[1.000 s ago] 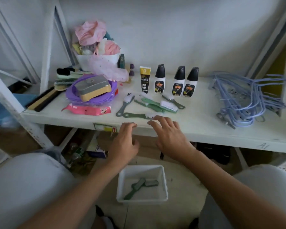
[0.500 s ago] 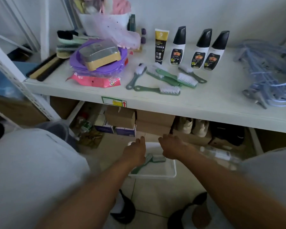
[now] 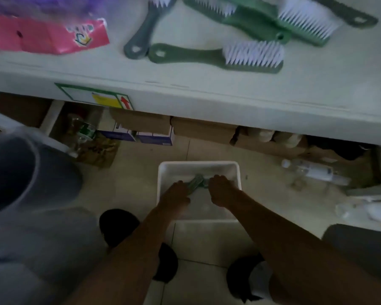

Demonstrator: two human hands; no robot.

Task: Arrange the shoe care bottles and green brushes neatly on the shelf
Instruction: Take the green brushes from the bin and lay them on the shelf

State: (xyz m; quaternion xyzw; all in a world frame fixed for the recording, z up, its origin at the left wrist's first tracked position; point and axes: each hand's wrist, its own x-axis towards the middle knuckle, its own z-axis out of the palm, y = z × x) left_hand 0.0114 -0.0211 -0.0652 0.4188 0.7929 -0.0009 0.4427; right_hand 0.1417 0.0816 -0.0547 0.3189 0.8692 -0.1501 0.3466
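Reaching down into a white tray [image 3: 198,164] on the floor [image 3: 130,172], the left hand [image 3: 176,193] and right hand [image 3: 223,191] lie knuckles-up over a bundle of green brushes [image 3: 196,182]. The fingers are bent down onto the bundle, but the dim, blurred view does not show whether either of the hands grips or merely touches. Tray: plastic, rectangular, rounded corners, smooth walls. Shelf [image 3: 229,100], above: matt white board with a thick front edge bearing a green-bordered sticker [image 3: 97,97] with a yellow patch and a red arrow. On the shelf, near its front: front brush [image 3: 218,58], green, with a long flat handle, a hanging hole and white bristles; grey brush [image 3: 141,34] just left of it, the handle ends almost touching; rear brushes [image 3: 255,23], green, overlapping; glossy pink packet [image 3: 46,38] at far left. Under the shelf: a row of brown cardboard boxes [image 3: 141,125]. Floor: pale tiles. A clear bottle [image 3: 317,172] lies on its side right of the tray, and a grey bin [image 3: 20,172] with a clear liner stands at left.
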